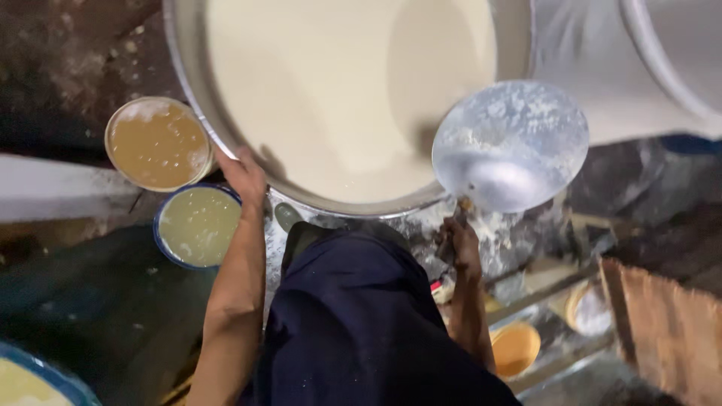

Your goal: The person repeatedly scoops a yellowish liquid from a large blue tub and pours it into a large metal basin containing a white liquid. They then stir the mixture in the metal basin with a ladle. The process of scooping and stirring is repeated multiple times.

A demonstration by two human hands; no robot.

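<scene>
Beside the left hand [242, 174], which is laid with closed fingers on the rim of the big round metal vat of creamy white liquid [346, 90], a tin of brown liquid [158, 143] and a blue bowl of pale yellow liquid [198, 225] are crowded. A round metal ladle [511, 145] is gripped at the near edge by the right hand [460, 244]. Dark wet floor is seen below.
</scene>
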